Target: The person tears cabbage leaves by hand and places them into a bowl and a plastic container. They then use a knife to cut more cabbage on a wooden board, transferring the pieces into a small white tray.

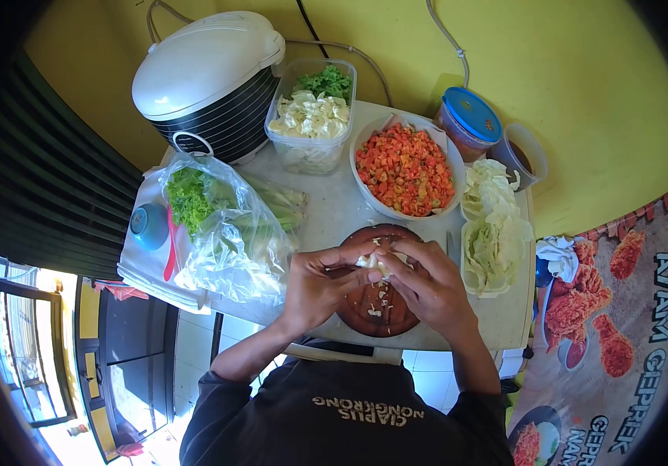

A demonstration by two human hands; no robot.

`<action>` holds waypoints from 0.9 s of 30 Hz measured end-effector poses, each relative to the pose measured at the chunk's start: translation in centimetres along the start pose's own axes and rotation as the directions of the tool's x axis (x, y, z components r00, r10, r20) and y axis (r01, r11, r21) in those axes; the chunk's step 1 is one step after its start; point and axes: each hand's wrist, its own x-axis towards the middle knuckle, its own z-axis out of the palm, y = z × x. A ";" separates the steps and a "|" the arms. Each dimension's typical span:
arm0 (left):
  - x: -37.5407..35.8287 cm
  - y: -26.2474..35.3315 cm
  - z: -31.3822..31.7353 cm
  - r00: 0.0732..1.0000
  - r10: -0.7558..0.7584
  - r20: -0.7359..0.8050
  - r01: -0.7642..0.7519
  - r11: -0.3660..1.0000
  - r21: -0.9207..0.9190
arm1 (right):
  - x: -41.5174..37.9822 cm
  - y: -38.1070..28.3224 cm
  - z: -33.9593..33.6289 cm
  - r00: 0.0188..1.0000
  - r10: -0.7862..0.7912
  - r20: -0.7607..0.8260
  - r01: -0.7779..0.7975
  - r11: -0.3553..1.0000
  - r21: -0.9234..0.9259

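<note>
My left hand [320, 286] and my right hand [436, 289] meet over a round brown wooden cutting board [376, 314]. Between the fingertips of both hands is a small, pale white piece of food [373, 266]; its exact kind is hard to make out. Small white crumbs [380, 299] are scattered on the board under it. Just beyond the board stands a white bowl [359, 175] filled with chopped red and orange pieces [405, 169]. To the right of my right hand, pale cabbage leaves [495, 245] lie in clear trays. My fingers partly hide the held piece.
A clear plastic bag of green leaves [229, 241] lies left, near a blue cup [149, 225] and red utensil [170, 248]. Behind are a rice cooker [209, 78], a tub of chopped white vegetable [310, 116], a blue-lidded container [471, 116] and a cup of dark liquid [522, 155].
</note>
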 end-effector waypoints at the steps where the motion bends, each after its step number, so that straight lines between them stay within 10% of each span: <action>1: 0.0 -0.2 -0.3 1.000 -0.002 -0.002 0.002 1.000 0.000 | -0.7 0.2 0.6 0.999 0.029 -0.018 -0.027 0.994 0.104; 11: -0.6 -1.8 -0.8 0.957 -0.246 0.153 0.274 0.939 -0.208 | -2.8 0.4 2.2 0.989 0.131 0.067 -0.147 0.880 0.451; 18: -0.8 -3.0 -0.4 0.923 -0.359 0.140 0.385 0.850 -0.358 | -3.8 0.7 3.5 0.964 0.128 0.234 -0.226 0.859 0.460; 27: -0.8 -3.3 0.3 0.941 -0.339 -0.001 0.324 0.899 -0.294 | -4.2 0.4 4.9 0.986 0.143 0.085 -0.163 0.929 0.331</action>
